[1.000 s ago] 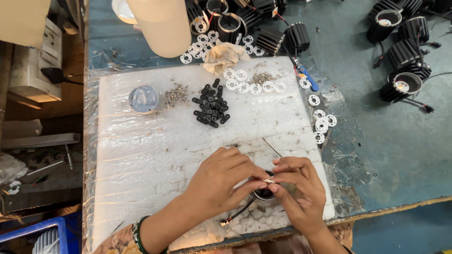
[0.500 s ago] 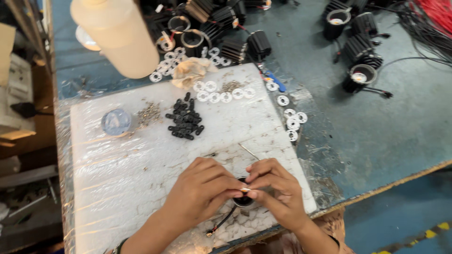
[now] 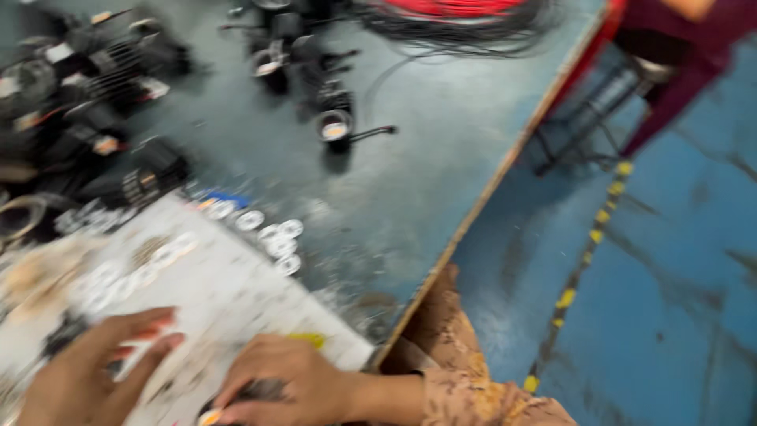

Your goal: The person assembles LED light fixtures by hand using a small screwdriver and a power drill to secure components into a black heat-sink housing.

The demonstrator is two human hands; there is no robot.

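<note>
— What does the right hand point(image 3: 296, 386) hold?
— Its fingers close on a small dark round part point(image 3: 256, 390) over the white board point(image 3: 236, 292).
— The left hand point(image 3: 87, 371)?
— Fingers spread, just beside, holding nothing I can see.

Motion blur smears my left hand point(image 3: 87, 371); my right hand point(image 3: 296, 383) covers a small dark round part point(image 3: 256, 390), cut by the bottom edge

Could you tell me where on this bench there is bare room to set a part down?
The widest bare patch is the dark benchtop between the black housings, the white rings and the bench's wooden edge. The white mat is crowded near the left hand and right hand.
</note>
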